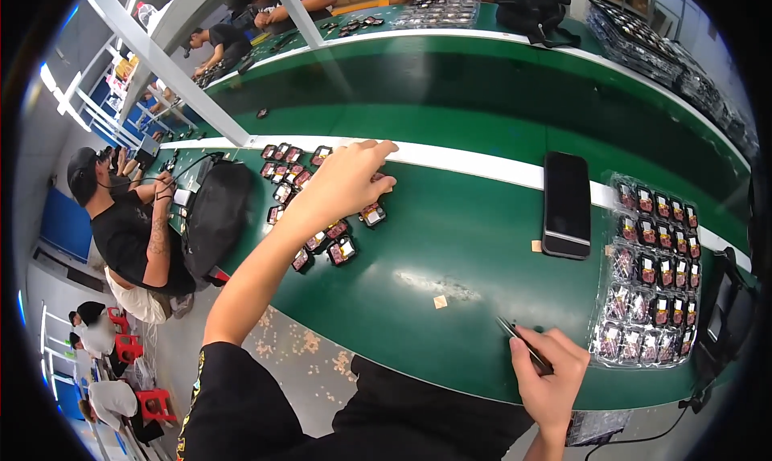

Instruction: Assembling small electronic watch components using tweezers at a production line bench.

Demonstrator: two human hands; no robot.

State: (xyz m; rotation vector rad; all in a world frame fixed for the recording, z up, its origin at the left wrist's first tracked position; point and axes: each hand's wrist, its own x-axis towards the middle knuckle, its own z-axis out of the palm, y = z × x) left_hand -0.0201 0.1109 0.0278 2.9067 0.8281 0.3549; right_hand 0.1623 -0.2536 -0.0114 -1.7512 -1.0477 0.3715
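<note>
Black cases [342, 250]; phone [567, 197] between them and tray [620, 264].

Left hand [351, 178] at small black cases [342, 250], tweezers [509, 329] in right hand [553, 371]

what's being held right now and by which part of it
The right hand holds a slim tweezer-like tool behind its tips. Whether the left hand holds one of the small black packs cannot be told.
</note>
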